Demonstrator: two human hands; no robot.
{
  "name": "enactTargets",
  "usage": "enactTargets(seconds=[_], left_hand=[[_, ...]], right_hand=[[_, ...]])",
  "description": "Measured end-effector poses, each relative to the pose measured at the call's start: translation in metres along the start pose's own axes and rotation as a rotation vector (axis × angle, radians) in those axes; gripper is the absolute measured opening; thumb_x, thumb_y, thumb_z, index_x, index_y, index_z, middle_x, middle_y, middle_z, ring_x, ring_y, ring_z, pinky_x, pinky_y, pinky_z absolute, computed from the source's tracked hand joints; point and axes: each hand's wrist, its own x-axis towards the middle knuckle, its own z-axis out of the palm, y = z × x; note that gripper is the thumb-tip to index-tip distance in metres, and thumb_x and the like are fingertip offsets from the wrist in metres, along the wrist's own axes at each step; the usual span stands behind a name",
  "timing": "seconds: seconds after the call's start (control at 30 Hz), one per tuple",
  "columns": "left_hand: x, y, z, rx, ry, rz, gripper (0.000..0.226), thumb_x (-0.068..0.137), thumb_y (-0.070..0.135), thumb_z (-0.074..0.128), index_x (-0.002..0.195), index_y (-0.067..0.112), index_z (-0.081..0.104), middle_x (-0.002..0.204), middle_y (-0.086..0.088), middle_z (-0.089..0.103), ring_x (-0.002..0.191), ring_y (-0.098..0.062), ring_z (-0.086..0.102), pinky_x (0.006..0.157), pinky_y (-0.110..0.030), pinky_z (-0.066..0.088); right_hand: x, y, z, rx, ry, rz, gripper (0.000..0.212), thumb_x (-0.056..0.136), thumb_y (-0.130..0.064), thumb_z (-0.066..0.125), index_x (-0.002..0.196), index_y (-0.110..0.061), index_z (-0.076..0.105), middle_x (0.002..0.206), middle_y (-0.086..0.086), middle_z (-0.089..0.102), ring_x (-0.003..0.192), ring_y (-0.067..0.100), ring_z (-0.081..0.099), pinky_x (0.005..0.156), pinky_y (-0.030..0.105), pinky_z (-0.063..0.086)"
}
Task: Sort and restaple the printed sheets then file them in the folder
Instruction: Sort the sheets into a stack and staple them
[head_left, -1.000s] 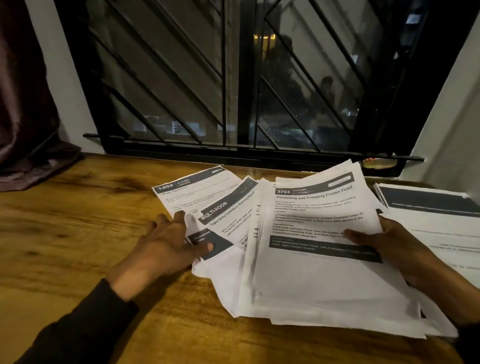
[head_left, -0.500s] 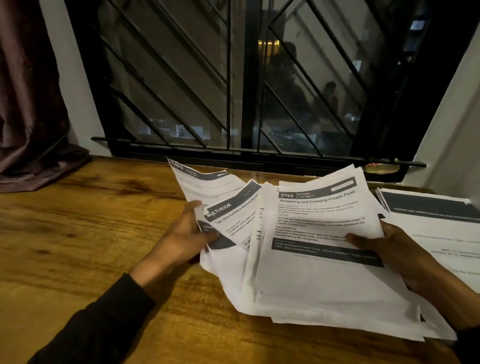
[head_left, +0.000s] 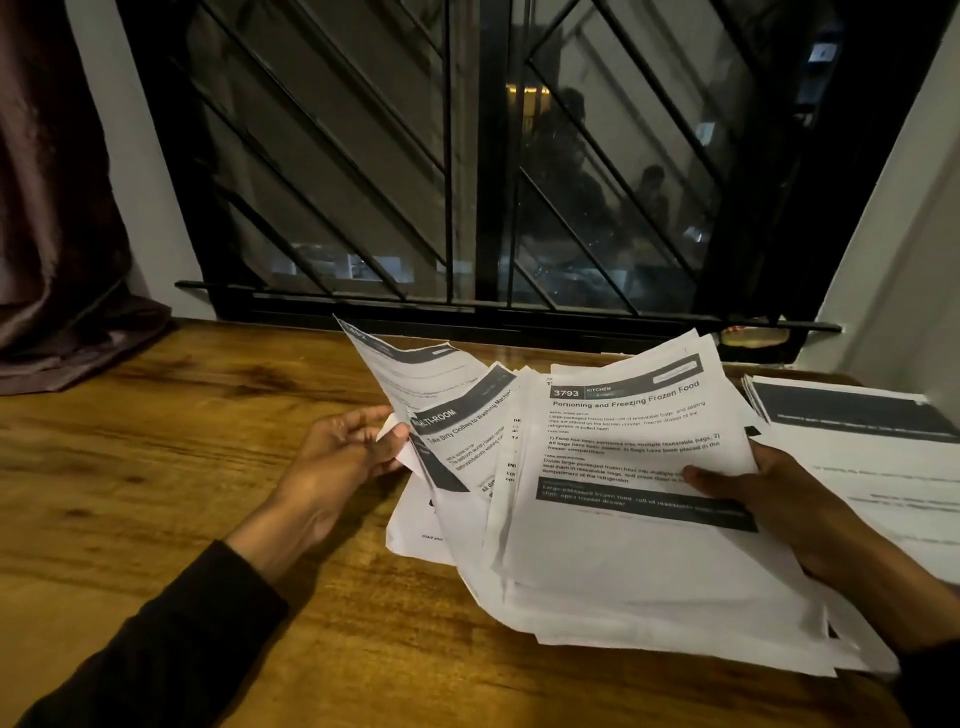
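A loose stack of printed sheets (head_left: 613, 551) lies fanned over the wooden table (head_left: 156, 467). The top sheet reads "Portioning and Freezing Frozen Food". My right hand (head_left: 779, 499) grips the stack's right edge, thumb on the top page. My left hand (head_left: 343, 457) pinches the left edge of the fanned sheets (head_left: 415, 384), which are lifted and tilted up off the table; one is headed "MULTI-ROOM". No folder or stapler shows.
A second pile of printed sheets (head_left: 857, 441) lies at the right edge of the table. A barred window (head_left: 467, 208) runs along the table's far side. A dark curtain (head_left: 57, 208) hangs at the far left.
My left hand went from lying flat on the left sheets to pinching their edge and raising them off the table. The right hand kept its hold on the stack.
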Motion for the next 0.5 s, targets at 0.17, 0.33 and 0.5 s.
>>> enactTargets(seconds=[0.17, 0.33, 0.5], left_hand=[[0.0, 0.011, -0.001, 0.023, 0.077, 0.061, 0.009, 0.092, 0.004, 0.062, 0.095, 0.009, 0.069, 0.094, -0.005, 0.076, 0.091, -0.019, 0.068, 0.07, -0.026, 0.057], [0.011, 0.055, -0.016, -0.03, 0.456, 0.406, 0.006, 0.096, 0.015, 0.06, 0.092, 0.018, 0.064, 0.087, 0.004, 0.067, 0.073, -0.005, 0.065, 0.053, -0.014, 0.049], [0.004, 0.017, -0.016, -0.035, 0.145, -0.026, 0.018, 0.099, 0.019, 0.056, 0.116, 0.019, 0.059, 0.093, 0.0, 0.076, 0.074, -0.017, 0.073, 0.052, -0.029, 0.056]], right_hand=[[-0.001, 0.0, 0.0, -0.011, -0.003, 0.007, 0.023, 0.087, -0.013, 0.066, 0.097, -0.032, 0.057, 0.095, -0.008, 0.062, 0.086, 0.013, 0.057, 0.089, 0.038, 0.043], [-0.001, -0.001, 0.001, -0.009, -0.006, 0.01, 0.023, 0.088, -0.013, 0.065, 0.098, -0.031, 0.057, 0.094, -0.011, 0.061, 0.084, 0.01, 0.056, 0.096, 0.041, 0.042], [-0.001, -0.001, 0.002, -0.055, -0.006, 0.017, 0.03, 0.088, -0.016, 0.065, 0.113, -0.029, 0.056, 0.107, -0.002, 0.062, 0.089, 0.015, 0.057, 0.1, 0.045, 0.042]])
